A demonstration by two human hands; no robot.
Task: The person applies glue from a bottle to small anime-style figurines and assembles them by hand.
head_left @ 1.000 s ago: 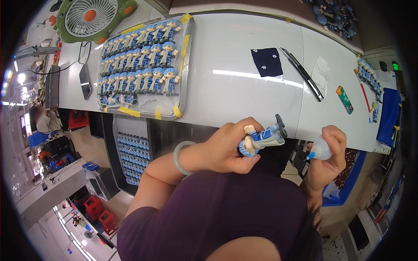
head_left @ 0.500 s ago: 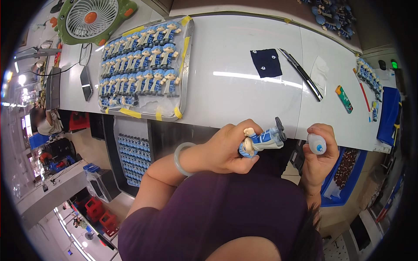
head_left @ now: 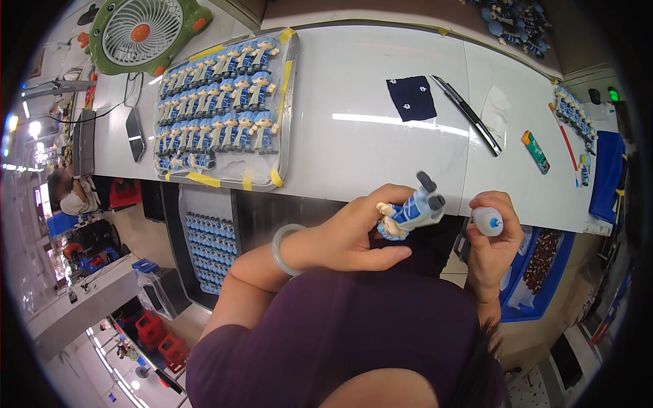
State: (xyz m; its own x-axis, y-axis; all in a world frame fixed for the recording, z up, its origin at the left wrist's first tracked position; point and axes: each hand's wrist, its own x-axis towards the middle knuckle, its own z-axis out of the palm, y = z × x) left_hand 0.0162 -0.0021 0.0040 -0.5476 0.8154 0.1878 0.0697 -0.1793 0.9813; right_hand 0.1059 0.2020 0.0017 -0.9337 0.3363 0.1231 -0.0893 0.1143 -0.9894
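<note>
My left hand [head_left: 360, 234], with a pale bangle at the wrist, is closed around the head end of a small blue-haired figurine [head_left: 411, 212]. The figurine lies tilted, its dark shoes pointing up and to the right. In my right hand [head_left: 496, 245] is a small white squeeze bottle [head_left: 488, 222] with a blue nozzle tip, which points up toward me. Bottle and figurine are apart, both held over the table's front edge. Part of the figurine's head is hidden by my left fingers.
On the white table [head_left: 320, 88] lie a dark cloth [head_left: 411, 98], a utility knife [head_left: 469, 115], a green box [head_left: 535, 152] and a red stick [head_left: 568, 146]. A tray [head_left: 290, 102] of similar figurines stands left, beside a green fan [head_left: 139, 32]. A blue bin [head_left: 537, 309] sits below right.
The figurine has turned in my left hand, its shoes swinging upward and spreading apart in view. My left thumb has shifted. My right hand with the bottle has moved slightly left.
</note>
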